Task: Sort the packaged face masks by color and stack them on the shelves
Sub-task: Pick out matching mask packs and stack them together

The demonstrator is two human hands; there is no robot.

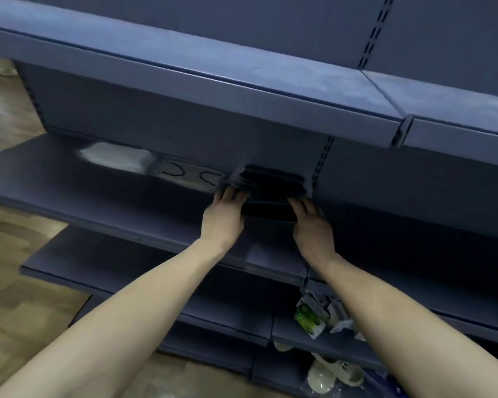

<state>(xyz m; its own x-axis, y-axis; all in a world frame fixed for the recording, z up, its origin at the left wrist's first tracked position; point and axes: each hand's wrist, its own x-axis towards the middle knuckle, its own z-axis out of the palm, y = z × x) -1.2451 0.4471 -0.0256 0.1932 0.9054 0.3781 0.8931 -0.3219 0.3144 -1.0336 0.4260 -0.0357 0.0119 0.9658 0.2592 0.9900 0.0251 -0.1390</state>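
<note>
We see the left hand and right hand flanking the black mask stack on the middle shelf, their fingers touching its sides; whether they grip, we cannot tell.
</note>
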